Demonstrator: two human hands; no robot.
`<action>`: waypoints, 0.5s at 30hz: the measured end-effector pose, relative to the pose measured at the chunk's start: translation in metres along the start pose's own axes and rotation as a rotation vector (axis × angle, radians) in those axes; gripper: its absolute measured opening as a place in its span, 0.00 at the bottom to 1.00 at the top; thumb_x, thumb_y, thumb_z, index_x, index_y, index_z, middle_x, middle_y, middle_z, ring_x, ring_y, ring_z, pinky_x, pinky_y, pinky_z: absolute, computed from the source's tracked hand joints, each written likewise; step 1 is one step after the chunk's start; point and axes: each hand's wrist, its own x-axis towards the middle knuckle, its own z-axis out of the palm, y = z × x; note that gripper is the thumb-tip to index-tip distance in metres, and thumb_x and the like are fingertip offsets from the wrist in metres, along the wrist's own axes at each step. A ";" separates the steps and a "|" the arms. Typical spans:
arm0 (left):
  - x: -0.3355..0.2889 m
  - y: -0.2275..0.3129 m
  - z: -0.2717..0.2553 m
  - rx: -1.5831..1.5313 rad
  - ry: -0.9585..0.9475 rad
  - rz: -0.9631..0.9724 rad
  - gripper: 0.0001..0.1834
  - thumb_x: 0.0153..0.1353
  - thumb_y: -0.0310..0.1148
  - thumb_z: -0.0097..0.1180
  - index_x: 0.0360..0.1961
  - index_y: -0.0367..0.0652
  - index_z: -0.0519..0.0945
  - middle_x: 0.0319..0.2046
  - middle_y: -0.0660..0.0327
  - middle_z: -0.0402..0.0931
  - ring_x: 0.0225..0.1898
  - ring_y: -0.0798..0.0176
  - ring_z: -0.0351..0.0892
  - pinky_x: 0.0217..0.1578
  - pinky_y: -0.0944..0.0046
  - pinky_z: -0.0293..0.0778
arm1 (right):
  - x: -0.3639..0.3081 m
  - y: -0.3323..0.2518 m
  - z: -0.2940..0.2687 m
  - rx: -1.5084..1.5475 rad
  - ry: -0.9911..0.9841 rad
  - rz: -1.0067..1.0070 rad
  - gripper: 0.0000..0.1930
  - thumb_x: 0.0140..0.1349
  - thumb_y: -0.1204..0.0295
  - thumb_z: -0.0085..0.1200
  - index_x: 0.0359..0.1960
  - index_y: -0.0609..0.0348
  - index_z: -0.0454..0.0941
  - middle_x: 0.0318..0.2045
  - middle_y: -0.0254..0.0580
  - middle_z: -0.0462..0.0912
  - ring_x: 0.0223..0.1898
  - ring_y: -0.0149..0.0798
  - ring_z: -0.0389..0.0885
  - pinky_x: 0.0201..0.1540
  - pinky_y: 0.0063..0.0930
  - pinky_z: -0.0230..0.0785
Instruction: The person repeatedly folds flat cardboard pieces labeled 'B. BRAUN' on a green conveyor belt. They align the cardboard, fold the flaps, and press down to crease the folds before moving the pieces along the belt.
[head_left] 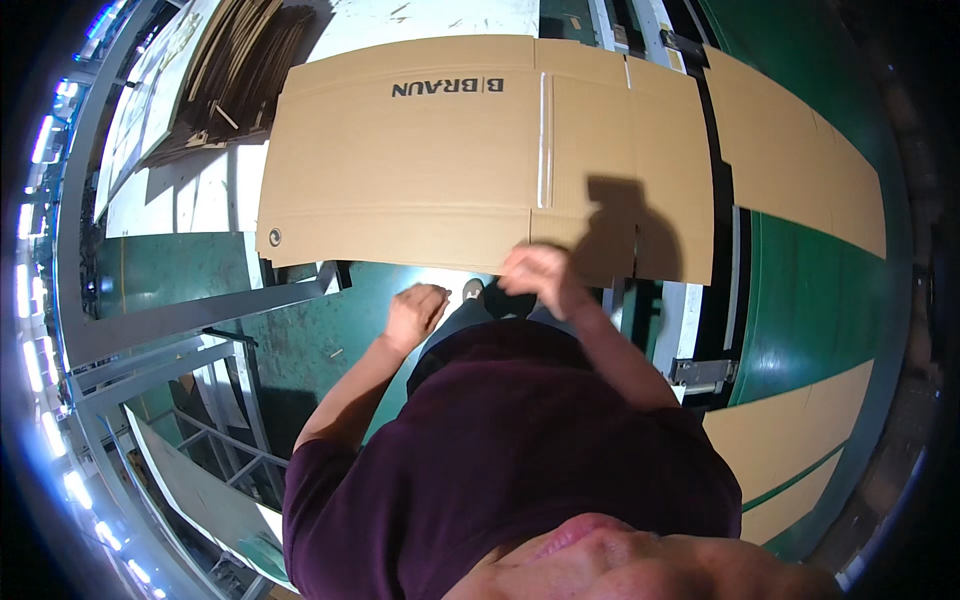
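A large flat sheet of brown cardboard (pixel 420 150), creased like an unfolded carton, lies in front of me with dark printing near its far edge. My left hand (pixel 415 315) is in a loose fist short of the sheet's near edge, and nothing shows in it. My right hand (pixel 540 275), slightly blurred, overlaps that near edge in the picture with its fingers curled. Whether it touches the board I cannot tell. A shadow falls on the sheet to the right of this hand.
A stack of flat cardboard (pixel 245 75) stands on a white surface at the far left. More cardboard sheets (pixel 800 150) lie on a green conveyor belt (pixel 805 300) to the right. Grey metal frame bars (pixel 200 320) run along my left, above a green floor (pixel 300 345).
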 end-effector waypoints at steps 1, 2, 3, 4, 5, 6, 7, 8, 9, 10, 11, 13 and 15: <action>0.021 0.016 -0.001 0.003 0.056 0.007 0.11 0.52 0.26 0.61 0.39 0.42 0.79 0.39 0.57 0.80 0.38 0.53 0.80 0.36 0.57 0.77 | -0.003 0.018 -0.038 -0.498 0.449 -0.271 0.13 0.59 0.75 0.54 0.46 0.62 0.79 0.45 0.44 0.81 0.46 0.36 0.80 0.49 0.28 0.72; 0.052 0.041 -0.009 -0.044 0.109 0.087 0.17 0.52 0.27 0.61 0.45 0.44 0.78 0.47 0.58 0.78 0.46 0.52 0.78 0.44 0.57 0.77 | -0.012 0.011 -0.076 -0.557 0.741 -0.295 0.15 0.59 0.75 0.55 0.48 0.62 0.78 0.48 0.47 0.79 0.49 0.39 0.78 0.53 0.31 0.70; 0.070 0.049 0.001 -0.024 0.061 0.139 0.24 0.50 0.29 0.62 0.51 0.46 0.76 0.55 0.58 0.72 0.57 0.52 0.72 0.55 0.55 0.71 | -0.021 0.003 -0.114 -0.585 1.037 -0.291 0.17 0.59 0.74 0.56 0.51 0.62 0.76 0.50 0.50 0.78 0.53 0.43 0.76 0.57 0.35 0.67; 0.088 0.056 0.014 -0.013 0.017 0.169 0.25 0.51 0.31 0.62 0.53 0.47 0.76 0.59 0.57 0.69 0.62 0.52 0.66 0.61 0.53 0.65 | -0.037 -0.009 -0.158 -0.878 1.206 -0.139 0.23 0.58 0.72 0.58 0.55 0.64 0.72 0.52 0.53 0.77 0.56 0.47 0.74 0.58 0.39 0.66; 0.100 0.063 0.026 0.074 -0.005 0.191 0.23 0.51 0.32 0.61 0.51 0.47 0.77 0.61 0.58 0.67 0.64 0.52 0.63 0.64 0.52 0.61 | -0.051 -0.016 -0.187 -1.167 1.387 -0.021 0.26 0.56 0.70 0.60 0.56 0.68 0.70 0.52 0.56 0.76 0.55 0.49 0.75 0.57 0.41 0.67; 0.106 0.055 0.047 0.114 -0.019 0.215 0.21 0.51 0.32 0.61 0.49 0.46 0.78 0.60 0.57 0.68 0.63 0.52 0.65 0.63 0.52 0.62 | -0.067 -0.002 -0.229 -1.197 1.432 0.074 0.27 0.55 0.70 0.62 0.56 0.68 0.71 0.50 0.53 0.78 0.52 0.47 0.77 0.54 0.39 0.69; 0.111 0.045 0.070 0.155 -0.032 0.241 0.20 0.51 0.32 0.61 0.47 0.46 0.79 0.59 0.57 0.69 0.62 0.52 0.66 0.63 0.52 0.63 | -0.081 0.024 -0.277 -1.224 1.476 0.171 0.27 0.54 0.71 0.63 0.55 0.68 0.71 0.48 0.51 0.80 0.48 0.44 0.79 0.51 0.37 0.71; 0.117 0.041 0.076 0.163 -0.037 0.270 0.19 0.52 0.32 0.59 0.47 0.45 0.79 0.58 0.56 0.70 0.62 0.51 0.66 0.63 0.52 0.63 | -0.097 0.046 -0.325 -0.905 1.380 0.131 0.25 0.53 0.75 0.63 0.53 0.68 0.73 0.45 0.47 0.81 0.44 0.41 0.80 0.48 0.34 0.73; 0.117 0.037 0.080 0.172 -0.050 0.291 0.18 0.53 0.32 0.57 0.46 0.44 0.79 0.58 0.56 0.70 0.62 0.51 0.66 0.63 0.53 0.64 | -0.109 0.064 -0.351 -0.590 1.260 0.096 0.23 0.52 0.78 0.63 0.52 0.68 0.74 0.42 0.44 0.83 0.40 0.37 0.82 0.45 0.31 0.74; 0.110 0.033 0.082 0.200 -0.065 0.275 0.17 0.53 0.32 0.54 0.45 0.43 0.79 0.57 0.55 0.70 0.62 0.51 0.66 0.62 0.53 0.64 | -0.103 0.026 -0.326 -0.383 1.010 -0.001 0.21 0.51 0.84 0.61 0.49 0.67 0.75 0.38 0.39 0.84 0.37 0.33 0.82 0.42 0.25 0.74; 0.111 0.034 0.082 0.204 -0.061 0.291 0.16 0.54 0.32 0.53 0.45 0.43 0.79 0.57 0.55 0.71 0.62 0.51 0.67 0.62 0.53 0.64 | -0.113 0.014 -0.326 -0.303 0.994 -0.048 0.18 0.50 0.85 0.61 0.45 0.67 0.78 0.39 0.41 0.84 0.39 0.33 0.81 0.44 0.26 0.73; 0.111 0.035 0.078 0.218 -0.053 0.305 0.15 0.54 0.31 0.52 0.43 0.42 0.79 0.55 0.54 0.72 0.60 0.50 0.68 0.62 0.53 0.65 | -0.117 -0.038 -0.299 -0.477 0.962 0.020 0.16 0.51 0.83 0.62 0.43 0.65 0.79 0.37 0.42 0.84 0.38 0.32 0.81 0.41 0.26 0.73; 0.113 0.037 0.075 0.248 -0.063 0.316 0.14 0.54 0.31 0.52 0.43 0.43 0.79 0.54 0.56 0.73 0.59 0.51 0.69 0.61 0.54 0.65 | -0.104 -0.102 -0.228 -0.720 0.870 -0.064 0.14 0.52 0.80 0.61 0.42 0.63 0.79 0.37 0.42 0.84 0.37 0.32 0.81 0.38 0.27 0.73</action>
